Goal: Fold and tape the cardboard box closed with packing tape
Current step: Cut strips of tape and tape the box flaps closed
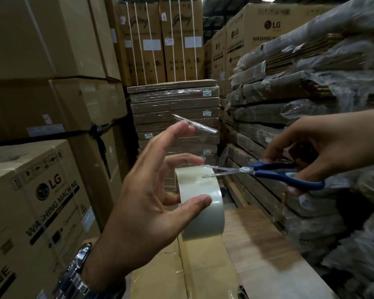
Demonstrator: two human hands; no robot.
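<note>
My left hand [143, 203] is raised in front of me and holds a roll of clear packing tape [203, 212], with fingers inside and around its core. A loose clear tape end [197, 125] sticks to the tip of my raised index finger. My right hand [324, 143] grips blue-handled scissors [268, 171], whose blades are parted and point left at the top of the roll. Below the roll lies the brown cardboard box [160, 268], with a strip of tape [205, 266] running along its top seam.
Large washing-machine cartons [43, 190] are stacked close on the left. Shrink-wrapped bundles of flat cardboard [289, 93] pile up on the right. More wrapped flat packs [173, 108] stand straight ahead. A wooden board [257, 244] lies to the right of the box.
</note>
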